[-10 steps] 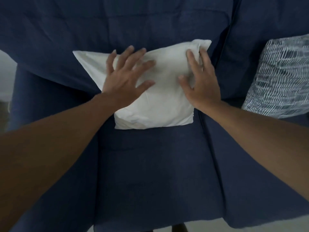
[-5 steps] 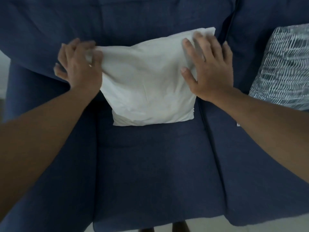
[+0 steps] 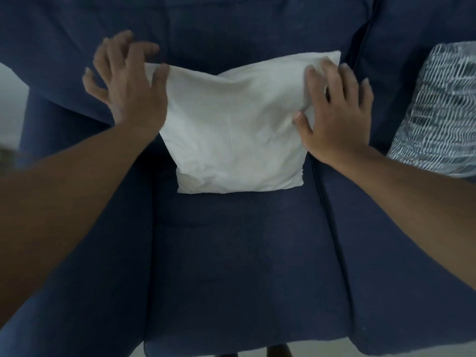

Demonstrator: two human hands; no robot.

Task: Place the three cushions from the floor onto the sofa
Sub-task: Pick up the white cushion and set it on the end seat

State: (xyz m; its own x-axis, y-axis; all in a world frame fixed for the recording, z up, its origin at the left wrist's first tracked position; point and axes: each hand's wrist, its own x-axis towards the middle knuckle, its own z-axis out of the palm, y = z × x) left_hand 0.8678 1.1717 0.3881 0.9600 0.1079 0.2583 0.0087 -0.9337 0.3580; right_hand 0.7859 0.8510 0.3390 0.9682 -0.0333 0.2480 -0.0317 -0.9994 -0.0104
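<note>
The white cushion point(image 3: 231, 130) stands propped on the seat of the navy sofa point(image 3: 231, 253), leaning against the backrest, its lower edge resting on the seat. The left hand point(image 3: 128, 88) is at the cushion's upper left corner with its fingers point(image 3: 123, 47) spread and blurred; the thumb touches the fabric edge, but the hand grips nothing. The right hand point(image 3: 334, 112) lies flat against the cushion's right side, fingers splayed open, the thumb pressing a crease into the cover rather than pinching it.

A patterned cushion point(image 3: 438, 112) already leans on the neighbouring seat to the right, partly out of view. A third cushion is not visible here.

The likely risk is that the white cushion slumps. Its top edge sags in the middle and the filling looks soft, so once both hands leave it may fold forward or slide down onto the seat. An uneven push from the right hand could also tip it leftward toward the armrest point(image 3: 64, 73). Pulling the left corner too hard would drag the cover without shifting the filling, leaving it lopsided.
</note>
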